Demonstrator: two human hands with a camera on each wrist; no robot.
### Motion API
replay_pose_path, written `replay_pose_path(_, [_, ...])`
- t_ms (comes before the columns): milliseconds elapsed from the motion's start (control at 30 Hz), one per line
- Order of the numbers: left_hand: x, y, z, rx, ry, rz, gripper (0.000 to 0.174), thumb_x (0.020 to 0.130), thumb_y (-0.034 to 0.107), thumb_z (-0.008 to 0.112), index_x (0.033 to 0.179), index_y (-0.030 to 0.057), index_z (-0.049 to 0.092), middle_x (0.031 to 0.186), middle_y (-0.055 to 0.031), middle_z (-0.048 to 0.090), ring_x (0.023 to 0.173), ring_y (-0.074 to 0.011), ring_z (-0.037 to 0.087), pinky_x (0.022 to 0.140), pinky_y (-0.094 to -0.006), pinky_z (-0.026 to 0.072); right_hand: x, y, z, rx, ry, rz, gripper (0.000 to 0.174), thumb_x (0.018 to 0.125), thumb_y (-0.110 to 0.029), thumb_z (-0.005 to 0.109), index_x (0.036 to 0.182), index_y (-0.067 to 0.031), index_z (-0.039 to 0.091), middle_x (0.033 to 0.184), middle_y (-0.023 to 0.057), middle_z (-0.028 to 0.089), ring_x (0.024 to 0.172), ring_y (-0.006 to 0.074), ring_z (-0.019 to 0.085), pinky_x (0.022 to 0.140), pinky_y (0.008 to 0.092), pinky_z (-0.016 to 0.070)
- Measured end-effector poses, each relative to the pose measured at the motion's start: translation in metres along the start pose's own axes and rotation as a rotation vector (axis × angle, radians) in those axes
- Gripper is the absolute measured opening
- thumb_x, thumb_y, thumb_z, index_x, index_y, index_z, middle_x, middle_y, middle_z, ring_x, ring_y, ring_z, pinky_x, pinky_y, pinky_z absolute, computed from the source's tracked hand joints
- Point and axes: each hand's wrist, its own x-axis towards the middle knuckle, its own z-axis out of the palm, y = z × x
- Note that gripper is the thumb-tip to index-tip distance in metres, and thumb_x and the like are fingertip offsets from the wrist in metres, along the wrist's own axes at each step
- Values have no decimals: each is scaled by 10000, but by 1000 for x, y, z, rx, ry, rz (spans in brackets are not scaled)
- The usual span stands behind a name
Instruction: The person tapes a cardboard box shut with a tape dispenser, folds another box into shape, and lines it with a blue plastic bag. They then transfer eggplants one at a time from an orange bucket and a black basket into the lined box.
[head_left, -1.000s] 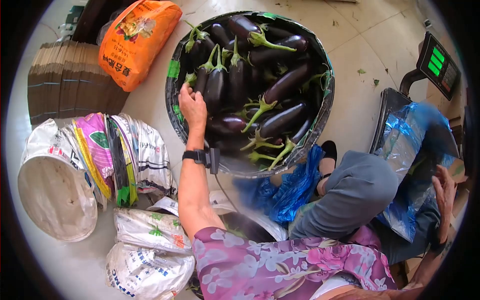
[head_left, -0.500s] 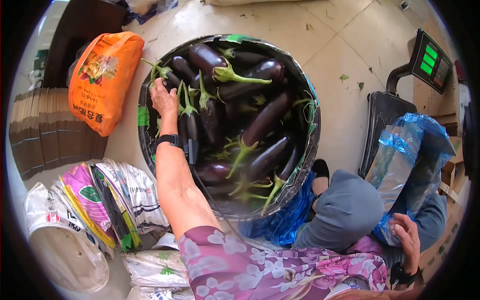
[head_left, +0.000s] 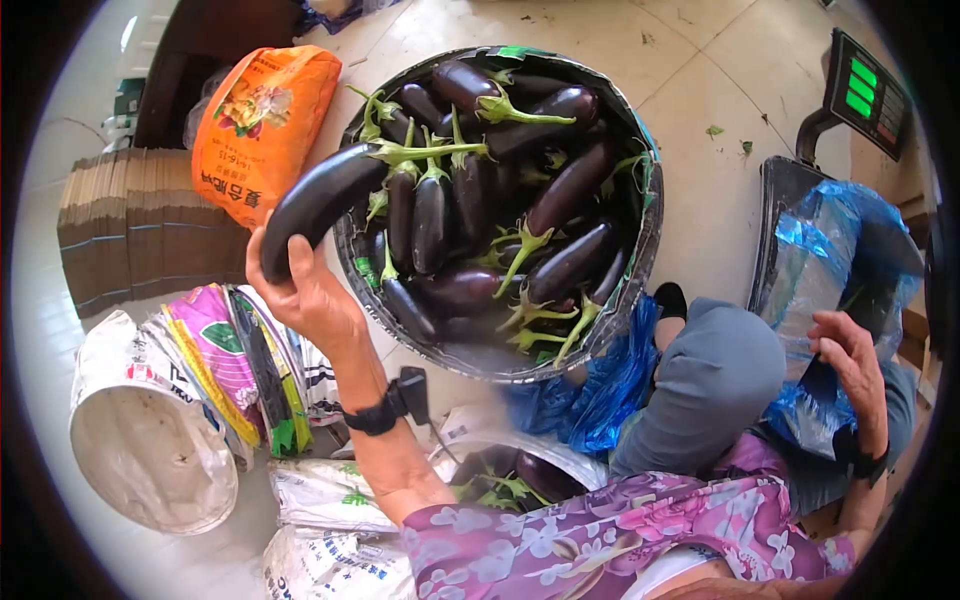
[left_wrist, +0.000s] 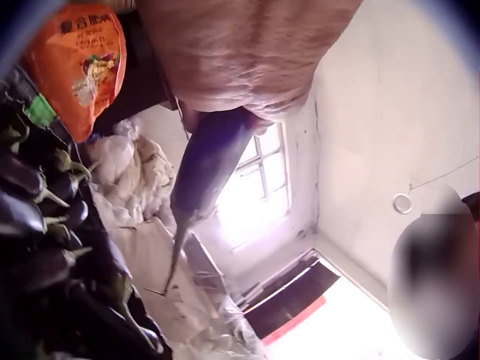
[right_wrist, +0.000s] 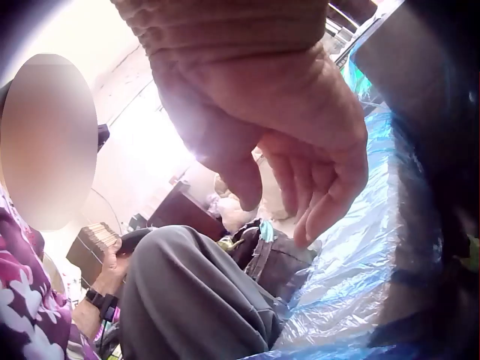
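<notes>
My left hand [head_left: 320, 300] grips a long dark purple eggplant [head_left: 325, 200] by its blunt end, at the left rim of a round black tub [head_left: 648, 250]. The eggplant's green stem points right, over the tub. In the left wrist view, the held eggplant [left_wrist: 210, 161] hangs below the hand, stem down. Many more eggplants [head_left: 575, 185] fill the tub. My right hand [head_left: 855, 365] hovers beside a blue-lined clear plastic bag [head_left: 815, 240]. In the right wrist view the fingers [right_wrist: 330, 214] of that hand hang loosely bent, with nothing between them.
A digital scale display [head_left: 865, 95] stands at the right behind the bag. An orange printed sack [head_left: 260, 130] and stacked flat cardboard [head_left: 140, 225] lie left of the tub. Folded sacks and a white bucket [head_left: 150, 450] sit lower left. More eggplants [head_left: 540, 475] lie in a white sack by my lap.
My left hand has come out of the tub's left side, back toward me, with an eggplant in its grip. The right hand has risen slightly beside the bag.
</notes>
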Motion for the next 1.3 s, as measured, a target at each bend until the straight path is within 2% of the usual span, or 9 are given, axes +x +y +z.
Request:
replay_pose_path(200, [-84, 43, 65, -541, -139, -484, 491, 953, 198, 629, 1325, -69, 452, 1344, -226, 524, 1274, -361, 498, 1104, -538, 411, -4, 2, -10, -155, -32, -288, 384, 882, -125, 618, 1241, 5, 579, 1015, 79, 674, 913, 134, 606, 838, 287, 489])
replay_pose_path(367, [-175, 88, 187, -684, -453, -871, 488, 984, 321, 575, 1316, -19, 467, 1295, -191, 549, 1191, -306, 571, 1013, -461, 518, -9, -25, -4, 143, -45, -631, 859, 817, -109, 742, 1535, -123, 271, 1508, 122, 389, 1269, 242, 483, 1002, 394, 461])
replay_pose_path(467, [-210, 102, 238, -560, -809, -1024, 513, 1007, 378, 526, 1319, -24, 467, 1231, -160, 555, 1132, -272, 595, 905, -420, 563, -22, -43, -20, 385, 65, -809, 830, 665, -4, 789, 1415, -93, 444, 1413, 104, 513, 1301, 218, 480, 1058, 357, 408])
replay_pose_path(533, [-215, 110, 259, -582, -1093, -1236, 553, 1020, 404, 494, 1324, -56, 459, 1183, -157, 573, 1028, -234, 629, 858, -371, 555, -52, -55, -43, 444, 103, -608, 663, 790, -180, 761, 1366, -55, 457, 1305, 96, 536, 1241, 206, 493, 1038, 350, 409])
replay_pose_path(600, [-214, 123, 270, -498, -1289, -1147, 476, 1022, 320, 504, 1310, -60, 495, 1162, -155, 612, 1029, -231, 639, 870, -346, 538, -80, -65, -60, 315, 251, -389, 564, 857, -298, 722, 1309, -40, 504, 1213, 83, 569, 1183, 191, 515, 1001, 328, 413])
replay_pose_path(700, [-194, 106, 254, -154, -1369, -577, 309, 968, 97, 527, 1232, -57, 578, 1132, -144, 662, 1062, -212, 640, 902, -321, 515, -70, -53, -75, 74, 456, -184, 532, 892, -411, 678, 1232, -19, 559, 1130, 90, 601, 1116, 191, 543, 962, 304, 409])
replay_pose_path(1000, [-180, 31, 189, 50, -1001, -726, 258, 990, 131, 556, 1182, -33, 609, 998, -124, 675, 898, -183, 664, 791, -283, 529, -70, 18, -92, -218, 584, -214, 669, 855, -401, 750, 1350, -40, 482, 1071, 161, 642, 1037, 178, 590, 908, 297, 446])
replay_pose_path(1067, [-189, 12, 177, 32, -981, -810, 249, 988, 139, 567, 1174, -21, 612, 984, -115, 671, 882, -184, 661, 787, -287, 531, -46, 50, -77, -599, 605, -618, 622, 688, -9, 771, 1265, -76, 548, 1295, 114, 589, 1236, 266, 546, 1039, 383, 439])
replay_pose_path(1300, [-229, -25, 156, 148, -1070, -831, 252, 972, 121, 589, 1181, -18, 612, 994, -80, 675, 888, -126, 622, 818, -247, 491, 17, 114, -49, -1332, 212, -790, 278, 793, -124, 622, 1057, -109, 537, 1200, 79, 522, 1304, 328, 450, 982, 456, 413])
